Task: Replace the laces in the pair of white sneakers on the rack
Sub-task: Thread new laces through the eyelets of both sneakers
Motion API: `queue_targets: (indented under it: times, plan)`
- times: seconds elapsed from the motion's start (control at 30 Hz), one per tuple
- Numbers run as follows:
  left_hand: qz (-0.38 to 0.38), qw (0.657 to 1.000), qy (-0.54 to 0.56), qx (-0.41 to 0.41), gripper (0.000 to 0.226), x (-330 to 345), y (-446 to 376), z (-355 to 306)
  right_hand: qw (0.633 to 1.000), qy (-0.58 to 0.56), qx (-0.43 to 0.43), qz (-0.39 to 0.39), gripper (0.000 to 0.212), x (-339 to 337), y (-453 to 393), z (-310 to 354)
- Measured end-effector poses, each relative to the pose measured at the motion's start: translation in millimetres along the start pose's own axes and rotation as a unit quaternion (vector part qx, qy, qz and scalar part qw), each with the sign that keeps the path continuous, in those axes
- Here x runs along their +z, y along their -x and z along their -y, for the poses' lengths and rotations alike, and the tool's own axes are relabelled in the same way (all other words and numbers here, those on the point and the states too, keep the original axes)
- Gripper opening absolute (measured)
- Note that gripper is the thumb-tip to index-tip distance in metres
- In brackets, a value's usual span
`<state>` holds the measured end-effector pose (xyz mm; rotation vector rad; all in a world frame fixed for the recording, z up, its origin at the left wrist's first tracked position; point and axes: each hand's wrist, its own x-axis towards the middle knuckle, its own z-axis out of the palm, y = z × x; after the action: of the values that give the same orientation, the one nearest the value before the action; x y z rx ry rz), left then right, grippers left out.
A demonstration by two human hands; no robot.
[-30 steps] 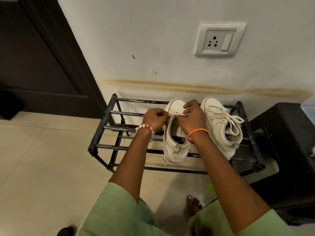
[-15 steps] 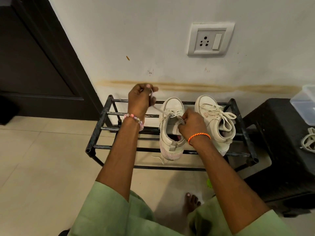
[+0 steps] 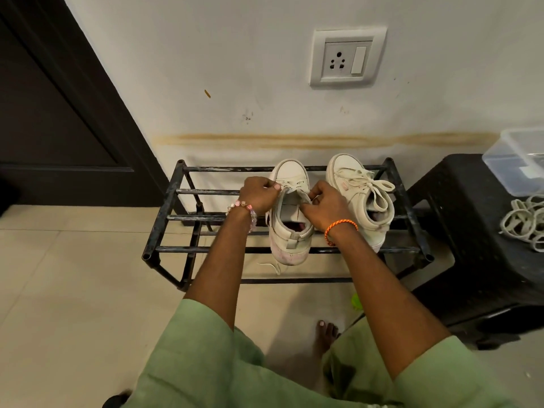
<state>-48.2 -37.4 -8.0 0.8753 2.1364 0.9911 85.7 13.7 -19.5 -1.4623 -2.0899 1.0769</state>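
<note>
At the far left of my view stands a dark door [image 3: 44,113], with pale floor tiles [image 3: 59,290] below it. Next comes the black metal rack [image 3: 164,219], set against the white wall, and both white sneakers sit on its top bars with their toes to the wall. My left hand [image 3: 257,194], with a beaded bracelet [image 3: 244,209] on the wrist, is at the left side of the left sneaker [image 3: 290,219]; its fingers are curled and pinch the lace [image 3: 290,184] just at the upper eyelets. That shoe is mostly unlaced: only a short run of lace crosses near the toe, the tongue lies bare, and a loose lace end [image 3: 272,267] hangs below the heel, under the front bar. My right hand [image 3: 325,206], with an orange thread band [image 3: 340,226] on the wrist, is at the shoe's right side, its fingers curled and pinching the right edge of the opening by the eyelets; I cannot tell whether lace is caught in that pinch as well. Just beside it, the right sneaker [image 3: 360,198] is fully laced and tied in a bow. Above it a socket plate [image 3: 346,57] is fixed to the wall. Further right stands a black stool [image 3: 471,231], bearing a clear plastic box [image 3: 518,160] and a loose heap of white laces [image 3: 527,220]. A bare foot [image 3: 325,334] shows on the tiles between my green sleeves.
</note>
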Motion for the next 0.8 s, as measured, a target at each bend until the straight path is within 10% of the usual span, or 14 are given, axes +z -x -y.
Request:
queue_targets:
  times: [0.27, 0.5, 0.8]
  plan:
    - [0.027, 0.903, 0.425, 0.052, 0.02, -36.6, 12.8, -38.1, 1.0, -0.006, 0.017, 0.013, 0.016, -3.7, -0.6, 1.6]
    - [0.008, 0.997, -0.065, 0.049, 0.013, -12.5, 1.5, 4.9, 0.999, -0.004, 0.028, 0.019, 0.016, -5.4, -1.5, 1.1]
    - [-0.007, 1.0, 0.002, 0.021, 0.008, -8.2, -2.4, 3.7, 0.999, 0.004, 0.035, 0.019, 0.019, -4.4, -3.9, 2.0]
